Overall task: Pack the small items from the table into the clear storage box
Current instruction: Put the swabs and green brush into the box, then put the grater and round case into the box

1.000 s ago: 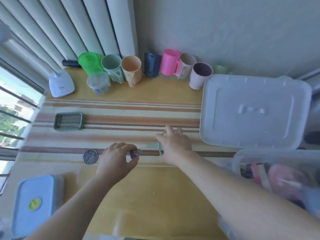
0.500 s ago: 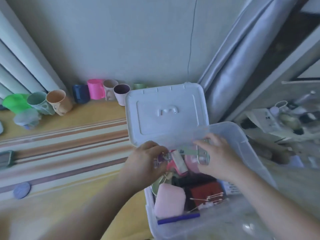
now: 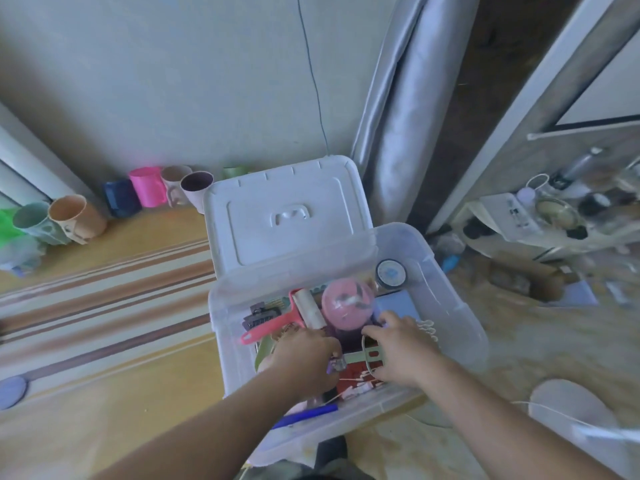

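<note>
Item: green strip [image 3: 363, 356], light and stiff by our judgement, best pinched at its ends. Our left hand [image 3: 304, 355] grips a small purple piece [image 3: 335, 365]; right hand [image 3: 401, 351] closed on the strip, low inside the box [image 3: 450, 306]. Contents: pink roller [image 3: 277, 323] at 10 o'clock, pink ball [image 3: 347, 306] at 12, tape [image 3: 391, 273] at 1.

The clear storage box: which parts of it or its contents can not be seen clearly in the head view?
- Small purple item: mostly covered by the left hand; what it is cannot be told.
- Pale green piece: its end is hidden under the right hand.
- Bottom of the clear storage box: buried under the contents.
- Red item: both hands hide most of it.
- Round item on the table: cut by the left edge, blurred.
</note>
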`<move>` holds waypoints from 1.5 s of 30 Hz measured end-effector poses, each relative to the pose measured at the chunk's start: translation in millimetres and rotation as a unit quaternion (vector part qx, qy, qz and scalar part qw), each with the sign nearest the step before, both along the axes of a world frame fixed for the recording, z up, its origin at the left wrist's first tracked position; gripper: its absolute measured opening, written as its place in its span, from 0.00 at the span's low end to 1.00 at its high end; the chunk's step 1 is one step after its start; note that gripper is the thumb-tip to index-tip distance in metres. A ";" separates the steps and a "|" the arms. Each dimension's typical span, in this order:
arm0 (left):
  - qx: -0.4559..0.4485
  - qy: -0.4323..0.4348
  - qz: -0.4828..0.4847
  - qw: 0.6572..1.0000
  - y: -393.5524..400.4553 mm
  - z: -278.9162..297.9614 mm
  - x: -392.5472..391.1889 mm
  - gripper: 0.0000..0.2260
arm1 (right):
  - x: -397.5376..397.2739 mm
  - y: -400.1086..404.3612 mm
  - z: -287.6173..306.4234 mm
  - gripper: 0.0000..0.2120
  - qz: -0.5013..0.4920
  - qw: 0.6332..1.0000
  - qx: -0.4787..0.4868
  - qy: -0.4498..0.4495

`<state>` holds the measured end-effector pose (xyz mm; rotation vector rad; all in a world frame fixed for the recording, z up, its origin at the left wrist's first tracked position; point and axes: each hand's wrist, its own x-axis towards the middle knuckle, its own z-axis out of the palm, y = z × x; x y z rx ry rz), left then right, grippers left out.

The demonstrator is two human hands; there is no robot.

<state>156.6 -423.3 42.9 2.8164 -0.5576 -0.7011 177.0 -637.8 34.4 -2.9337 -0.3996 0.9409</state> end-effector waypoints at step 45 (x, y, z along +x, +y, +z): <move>0.082 -0.043 0.473 0.876 712.7 -132.4 -64.8 0.37 | -28.1 733.3 -122.0 0.33 0.337 0.932 0.119 0.060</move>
